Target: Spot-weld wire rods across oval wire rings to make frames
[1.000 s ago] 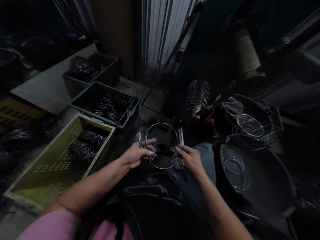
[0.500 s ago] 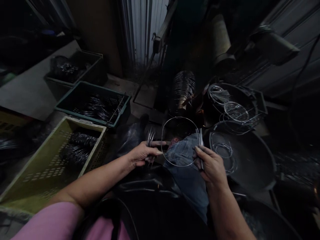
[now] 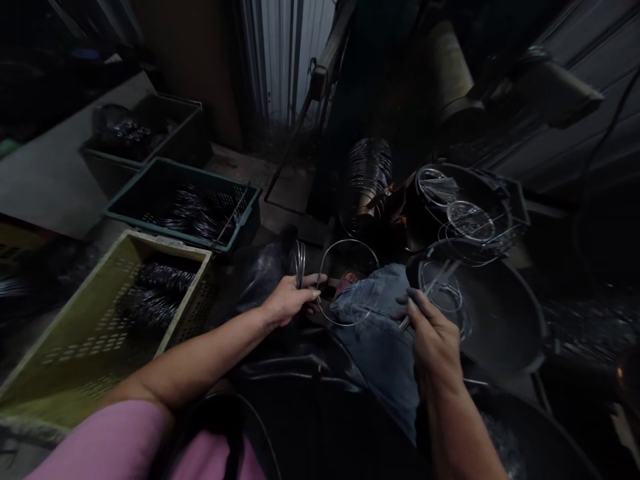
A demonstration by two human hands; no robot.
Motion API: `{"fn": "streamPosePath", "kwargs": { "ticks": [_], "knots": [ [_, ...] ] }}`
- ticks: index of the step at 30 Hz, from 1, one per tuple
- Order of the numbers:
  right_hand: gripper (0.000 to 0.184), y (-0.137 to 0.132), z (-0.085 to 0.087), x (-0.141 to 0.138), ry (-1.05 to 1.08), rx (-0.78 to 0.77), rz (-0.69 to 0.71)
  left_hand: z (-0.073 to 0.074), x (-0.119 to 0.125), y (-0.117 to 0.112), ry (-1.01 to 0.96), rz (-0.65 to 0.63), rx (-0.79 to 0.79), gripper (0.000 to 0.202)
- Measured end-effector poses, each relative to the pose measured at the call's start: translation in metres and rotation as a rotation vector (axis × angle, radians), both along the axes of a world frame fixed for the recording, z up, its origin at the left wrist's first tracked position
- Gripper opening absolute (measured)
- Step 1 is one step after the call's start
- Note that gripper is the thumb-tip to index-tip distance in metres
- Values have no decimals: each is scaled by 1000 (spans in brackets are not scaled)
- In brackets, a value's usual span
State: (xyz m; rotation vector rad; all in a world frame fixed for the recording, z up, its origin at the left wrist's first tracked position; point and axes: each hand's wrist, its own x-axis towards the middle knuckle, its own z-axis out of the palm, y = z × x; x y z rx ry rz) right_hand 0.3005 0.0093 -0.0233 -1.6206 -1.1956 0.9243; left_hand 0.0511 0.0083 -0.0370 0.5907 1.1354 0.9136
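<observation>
My left hand (image 3: 290, 299) is closed on a bundle of thin wire rings (image 3: 299, 261) that stand up above the fingers; one larger wire ring (image 3: 347, 247) juts out to its right, over my knee in blue jeans (image 3: 373, 313). My right hand (image 3: 433, 333) is closed on a few straight metal rods (image 3: 430, 288) that slant up and to the right, towards the rim of a big dark pan (image 3: 505, 320) with loose wire rings lying in it.
A yellow-green crate (image 3: 75, 333) with dark ring bundles sits at the left, a teal crate (image 3: 150, 193) behind it, a dark crate (image 3: 165, 113) farther back. A coil of wire (image 3: 370, 167) stands ahead. A second pan (image 3: 470, 193) holds more rings.
My right hand has let the ring go and swung its rods to the right, from upright to slanted over the pan. The left hand now holds the ring alone.
</observation>
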Motion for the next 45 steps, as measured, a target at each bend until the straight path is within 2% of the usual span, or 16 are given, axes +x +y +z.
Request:
{"fn": "streamPosePath", "kwargs": {
  "ticks": [4,7,9,11,15,16,18,21,27,38,45],
  "knots": [
    [40,-12,8,4,131,-62,103,-3,-2,2,17,-20,-12,51],
    [37,-15,18,-7,63,-109,174,3,-2,5,-11,-32,-6,56],
    [32,-14,26,-18,-43,-50,242,10,-3,8,-35,-37,22,58],
    [36,-12,35,-30,-191,61,395,17,-3,12,-46,-29,41,58],
    [71,-6,48,-52,-595,201,740,31,-3,20,-81,-15,63,56],
    [72,-4,50,-57,-675,215,793,34,-3,21,-98,-13,72,56],
    [64,3,52,-66,-782,235,857,40,-1,24,-135,-8,79,54],
    [54,13,54,-73,-804,224,890,48,3,28,-176,-26,62,53],
    [51,23,62,-71,-758,146,882,59,10,37,-201,-73,95,53],
    [50,44,70,-62,-825,114,871,62,23,58,-237,-62,65,53],
    [50,59,82,-60,-794,123,865,60,26,71,-283,-68,136,52]
  ]
}}
